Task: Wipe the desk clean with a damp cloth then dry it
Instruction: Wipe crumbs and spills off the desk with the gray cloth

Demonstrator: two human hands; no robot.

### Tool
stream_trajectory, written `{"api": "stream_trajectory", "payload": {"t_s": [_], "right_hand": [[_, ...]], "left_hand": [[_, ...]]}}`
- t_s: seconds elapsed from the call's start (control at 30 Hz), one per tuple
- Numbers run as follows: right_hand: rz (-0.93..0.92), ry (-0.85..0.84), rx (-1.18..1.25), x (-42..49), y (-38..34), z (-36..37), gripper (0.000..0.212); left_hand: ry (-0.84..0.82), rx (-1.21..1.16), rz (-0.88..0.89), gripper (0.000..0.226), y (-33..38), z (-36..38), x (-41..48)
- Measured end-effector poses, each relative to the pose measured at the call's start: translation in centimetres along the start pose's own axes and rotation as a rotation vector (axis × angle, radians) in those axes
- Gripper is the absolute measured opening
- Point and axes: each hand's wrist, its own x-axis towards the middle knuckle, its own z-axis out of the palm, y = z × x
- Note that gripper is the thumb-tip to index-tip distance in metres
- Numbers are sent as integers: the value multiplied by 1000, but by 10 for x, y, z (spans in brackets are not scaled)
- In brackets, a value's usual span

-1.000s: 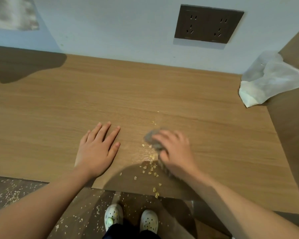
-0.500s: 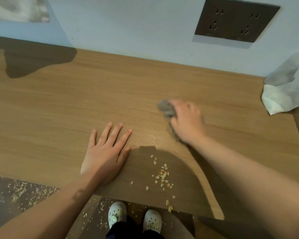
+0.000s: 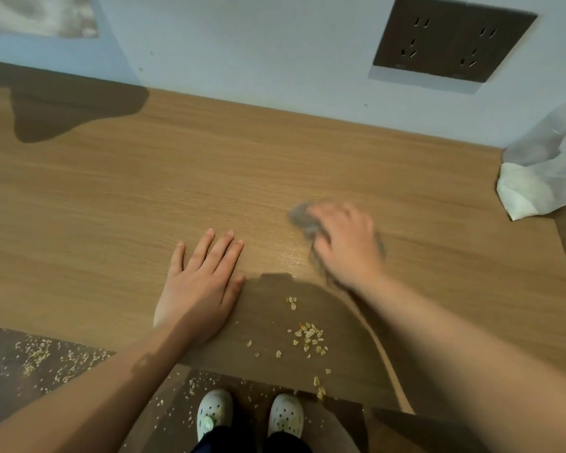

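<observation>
wooden desk (image 3: 111, 207) by wall: i count 2 hands, 2 cloths, 1 loose patch of flakes (image 3: 309, 336) nr front edge. l hand (image 3: 198, 289) lies flat, fingers straight, holding nothing. r hand (image 3: 347, 243), blurred, grips grey cloth (image 3: 303, 219) mid-desk; cloth pokes out past fingertips. white cloth (image 3: 543, 178) at far right edge.

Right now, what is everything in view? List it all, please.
desk: one, light brown wood, against the wall
grey cloth: one, grey, on the desk, right of centre
white cloth: one, white, crumpled, desk's far right corner
oat flakes: scattered, pale yellow, near the desk's front edge
floor flakes: many, pale, on the dark floor
socket panel: one, dark brown, on the wall
shoes: two, white, on the floor
left hand: flat on the desk
right hand: grips the grey cloth, blurred
</observation>
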Motion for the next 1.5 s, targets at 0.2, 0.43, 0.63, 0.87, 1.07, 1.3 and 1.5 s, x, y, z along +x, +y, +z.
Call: {"api": "stream_trajectory", "payload": {"t_s": [0.2,0.43,0.63,0.87,1.07,1.3,1.5], "right_hand": [[-260,-170,-22,-69,-5,-4,43],[125,-24,33,-58,-30,9,43],[-182,-174,86,-128,-61,15,46],[546,182,-3,-138,-34,3,45],[128,-32,155,-145,-156,51,43],[582,199,49,-129,-111,31,45],[18,-79,158,-138,-200,72,43]], "left_hand": [[-36,-39,-9,74,3,-6,1],[-102,-23,162,68,-14,-7,-20],[-104,-26,296,70,-34,-8,-40],[-82,5,319,86,-68,-9,-51],[-100,19,172,78,-90,-14,-60],[-136,16,261,78,-106,-15,-62],[-105,-110,254,78,-106,-15,-61]]}}
